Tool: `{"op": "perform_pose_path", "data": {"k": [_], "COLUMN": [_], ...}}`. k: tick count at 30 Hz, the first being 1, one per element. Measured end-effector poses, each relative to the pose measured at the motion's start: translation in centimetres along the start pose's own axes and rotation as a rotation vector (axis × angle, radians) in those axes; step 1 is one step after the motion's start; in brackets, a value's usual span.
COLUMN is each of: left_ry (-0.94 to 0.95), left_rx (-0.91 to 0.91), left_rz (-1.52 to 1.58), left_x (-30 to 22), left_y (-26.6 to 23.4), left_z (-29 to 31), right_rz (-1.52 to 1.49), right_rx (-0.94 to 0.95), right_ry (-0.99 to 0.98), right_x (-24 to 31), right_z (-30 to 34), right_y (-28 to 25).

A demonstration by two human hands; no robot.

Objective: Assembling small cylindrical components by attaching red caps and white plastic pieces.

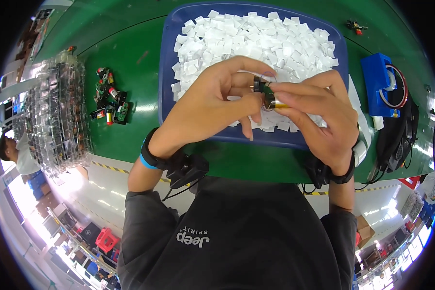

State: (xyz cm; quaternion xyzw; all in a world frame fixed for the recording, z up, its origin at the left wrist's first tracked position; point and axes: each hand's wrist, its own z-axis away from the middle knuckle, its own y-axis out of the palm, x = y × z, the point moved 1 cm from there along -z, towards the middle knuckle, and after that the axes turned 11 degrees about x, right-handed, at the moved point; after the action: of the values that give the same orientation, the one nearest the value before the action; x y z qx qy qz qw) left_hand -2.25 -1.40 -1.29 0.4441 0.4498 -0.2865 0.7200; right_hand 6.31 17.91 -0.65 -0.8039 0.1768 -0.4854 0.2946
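Both of my hands are raised over the near part of a blue tray (165,58) heaped with small white square pieces (256,43). Between them is a small electronic assembly (269,100) with a black round part, a bit of green circuit board, a yellow-and-white cylinder like a battery, and a thin looped wire. My left hand (215,104) holds its black part from the left, thumb and fingers closed. From the right, my right hand (324,111) pinches the cylinder end between thumb and fingers. The fingertips hide part of the assembly.
Similar assemblies lie piled on the green table (135,130), left of the tray; another small one (356,26) sits far right. Stacked clear plastic trays (58,116) stand at left, near another person (26,152). A blue tape dispenser (373,79) and a black bag (396,140) are at right.
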Motion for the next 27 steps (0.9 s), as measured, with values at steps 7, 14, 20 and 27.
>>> {"op": "perform_pose_path", "data": {"k": [7,14,20,27], "left_ry": [-0.027,0.072,0.325,0.444], "left_rx": [-0.006,-0.105,-0.112,-0.142], "left_rz": [-0.172,-0.173,-0.120,-0.318], "left_x": [-0.8,-0.2,0.0,0.3], "left_y": [0.3,0.7,1.0,0.9], "left_z": [0.3,-0.2,-0.6,-0.9], "right_rz": [0.117,0.166,-0.256,-0.560], "right_rx": [-0.082,-0.152,-0.189,-0.289], "right_ry": [0.017,0.011,0.248,0.322], "right_x": [0.1,0.8,0.3,0.8], "right_z": [0.0,-0.4,1.2,0.8], "right_y": [0.2,-0.6,-0.1,0.7]}}
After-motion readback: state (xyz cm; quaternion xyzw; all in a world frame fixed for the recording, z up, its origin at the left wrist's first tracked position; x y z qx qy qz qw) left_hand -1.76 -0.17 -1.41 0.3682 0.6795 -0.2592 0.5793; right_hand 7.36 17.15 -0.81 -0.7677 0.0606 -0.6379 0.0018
